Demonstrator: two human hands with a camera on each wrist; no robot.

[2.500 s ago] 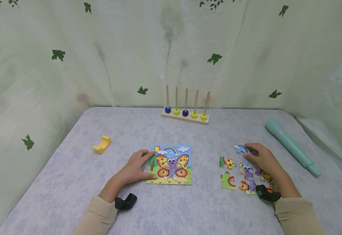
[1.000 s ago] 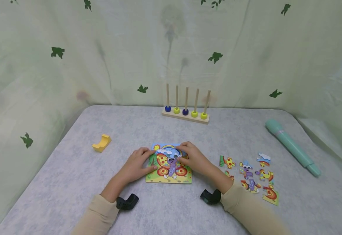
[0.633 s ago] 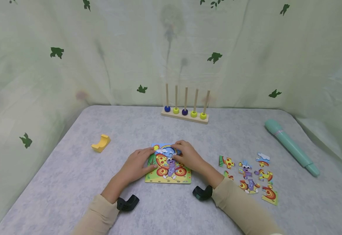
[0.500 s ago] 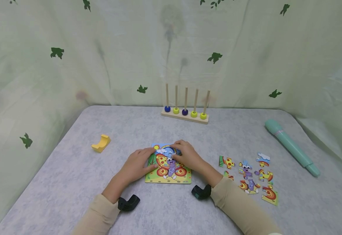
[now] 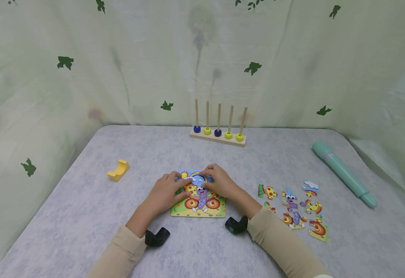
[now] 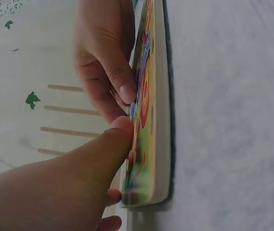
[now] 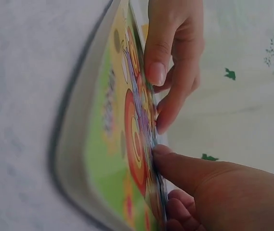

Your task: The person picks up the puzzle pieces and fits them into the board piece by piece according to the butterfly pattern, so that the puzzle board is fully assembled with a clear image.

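Observation:
A square butterfly jigsaw board (image 5: pixel 181 211) lies flat on the table between both hands. On its upper middle is a blue puzzle piece (image 5: pixel 197 179) with part of a rainbow. My right hand (image 5: pixel 223 184) pinches this piece by its right side between thumb and fingers. My left hand (image 5: pixel 165 193) reaches over the board's left side, its index finger stretched to the piece's left edge and its thumb on the board. In the left wrist view, the left thumb (image 6: pixel 120 127) presses on the board's face. The fingers hide parts of the picture.
Several loose puzzle pieces (image 5: pixel 295 220) lie to the right of the board. Beyond them is a teal microphone-shaped object (image 5: pixel 344 173). A pegged bead stand (image 5: pixel 219 138) stands at the back. A yellow curved block (image 5: pixel 119 170) sits to the left.
The right hand has carried the rainbow piece from the loose pieces onto the board and shifted slightly left there. The left hand has moved inward from the board's left edge toward the piece.

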